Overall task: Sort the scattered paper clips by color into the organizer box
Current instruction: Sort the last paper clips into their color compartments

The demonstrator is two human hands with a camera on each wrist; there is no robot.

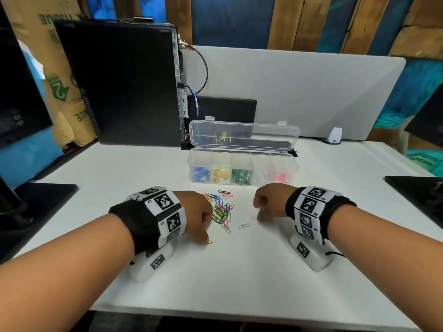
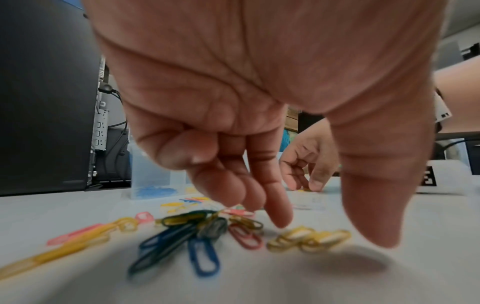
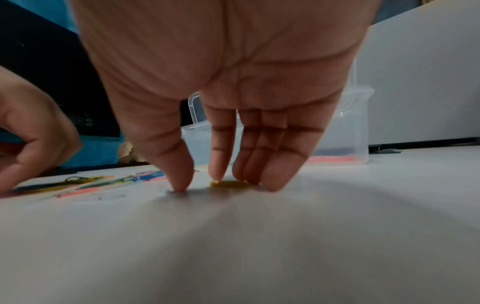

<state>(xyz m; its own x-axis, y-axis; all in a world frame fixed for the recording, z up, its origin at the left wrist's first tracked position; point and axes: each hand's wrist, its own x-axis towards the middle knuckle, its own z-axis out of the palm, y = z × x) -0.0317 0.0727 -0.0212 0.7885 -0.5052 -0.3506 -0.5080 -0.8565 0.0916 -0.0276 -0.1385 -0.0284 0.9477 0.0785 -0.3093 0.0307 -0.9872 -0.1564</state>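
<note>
A clear organizer box stands with its lid open; its compartments hold blue, yellow, green, white and pink clips. A mixed pile of paper clips lies in front of it. My left hand hovers at the pile's left edge, forefinger and thumb spread on either side of a pair of yellow clips, gripping nothing. My right hand is right of the pile, straight fingers pointing down at the table. Its fingertips touch a yellow clip, and the thumb rests apart on the table.
Two white clips lie loose between the hands. A black computer tower stands at the back left, and a grey divider panel rises behind the box. Black monitor bases sit at both table sides.
</note>
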